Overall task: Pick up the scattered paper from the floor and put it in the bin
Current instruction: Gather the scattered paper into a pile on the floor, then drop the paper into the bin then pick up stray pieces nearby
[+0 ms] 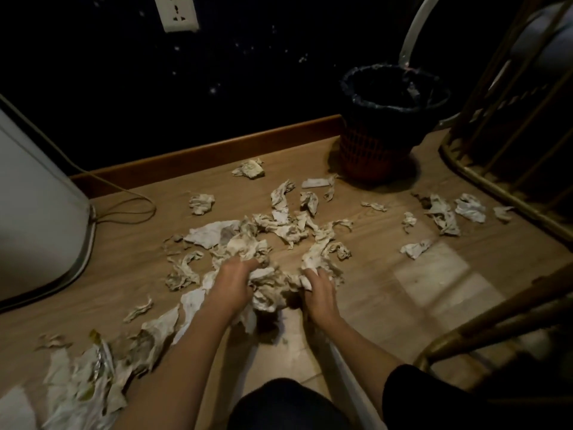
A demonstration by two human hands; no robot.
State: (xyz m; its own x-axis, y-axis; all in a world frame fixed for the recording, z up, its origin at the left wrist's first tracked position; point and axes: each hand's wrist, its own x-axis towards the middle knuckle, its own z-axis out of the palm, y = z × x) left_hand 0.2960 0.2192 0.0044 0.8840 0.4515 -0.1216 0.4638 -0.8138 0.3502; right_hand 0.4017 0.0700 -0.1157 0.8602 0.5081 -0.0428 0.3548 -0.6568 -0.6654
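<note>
We're in a dim home room: wood-look floor [387,274], wall socket [176,12], lined wastebasket [387,119], rattan chair [511,135] alongside.

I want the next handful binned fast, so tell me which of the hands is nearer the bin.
Right. The right hand lies below and left of the bin, gripping crumpled paper. The left hand grips the same heap farther left, so farther from it.

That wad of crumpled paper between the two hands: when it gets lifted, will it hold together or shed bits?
The paper wad looks like separate thin, creased pieces pressed together, so it is probably light and floppy. Loose ends hang out below the left hand, so some bits will likely drop. The right hand pinches only its edge; squeezing inward should compact it without harm.
</note>
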